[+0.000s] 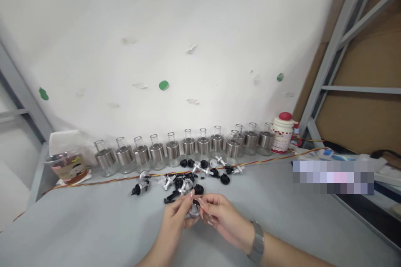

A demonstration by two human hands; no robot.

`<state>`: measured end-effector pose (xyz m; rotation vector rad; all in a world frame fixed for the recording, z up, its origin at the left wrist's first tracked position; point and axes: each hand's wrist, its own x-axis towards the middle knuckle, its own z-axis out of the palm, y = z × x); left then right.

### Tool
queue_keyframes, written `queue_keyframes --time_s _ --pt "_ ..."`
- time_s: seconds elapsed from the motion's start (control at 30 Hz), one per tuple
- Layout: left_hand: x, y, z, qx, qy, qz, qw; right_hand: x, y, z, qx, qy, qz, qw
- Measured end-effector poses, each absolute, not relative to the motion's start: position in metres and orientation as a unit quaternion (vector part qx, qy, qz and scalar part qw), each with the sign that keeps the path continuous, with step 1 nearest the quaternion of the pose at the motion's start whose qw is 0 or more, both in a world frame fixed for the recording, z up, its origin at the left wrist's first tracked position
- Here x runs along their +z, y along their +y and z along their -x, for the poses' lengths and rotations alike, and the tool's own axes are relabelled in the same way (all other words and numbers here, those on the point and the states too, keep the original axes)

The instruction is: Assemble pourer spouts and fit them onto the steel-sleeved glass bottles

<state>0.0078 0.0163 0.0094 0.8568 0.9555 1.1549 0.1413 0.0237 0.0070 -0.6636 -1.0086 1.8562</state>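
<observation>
Close above the table's front middle, my left hand point(178, 212) is closed around a round silver bottle cap point(194, 211) with a black part at its top. My right hand point(223, 216) pinches at that black part from the other side, thumb and forefinger together. Fingers partly hide the cap, so its full shape is not visible. Just beyond both hands lies a loose heap of black and silver cap pieces point(186, 185). One silver-and-black cap assembly point(140, 188) lies apart on the left, and a black disc-shaped piece point(224, 179) sits on the right.
Glass bottles with metal sleeves point(172, 148) stand in a row along the wall. A twisted red-yellow cable point(260, 161) crosses the grey table point(94, 221). At the left is a labelled tub point(70, 169); a red-topped jar point(281, 135) ends the row at the right.
</observation>
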Motion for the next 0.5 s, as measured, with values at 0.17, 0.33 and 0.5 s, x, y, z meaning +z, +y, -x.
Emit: queue_keyframes --time_s 0.17,0.33,0.5 --pt "0.0127 0.0156 -0.0094 0.507 0.428 -0.373 0.648 0.0082 0.021 -0.1403 0.733 -0.412 0.296 0.454" --pt "0.0188 0.0135 -0.0105 0.503 0.45 -0.412 0.613 0.0096 0.0201 -0.1402 0.734 -0.418 0.292 0.449" --pt "0.0188 0.0131 -0.0101 0.498 0.458 -0.434 0.595 0.0081 0.0202 -0.1389 0.722 -0.433 0.3 0.45"
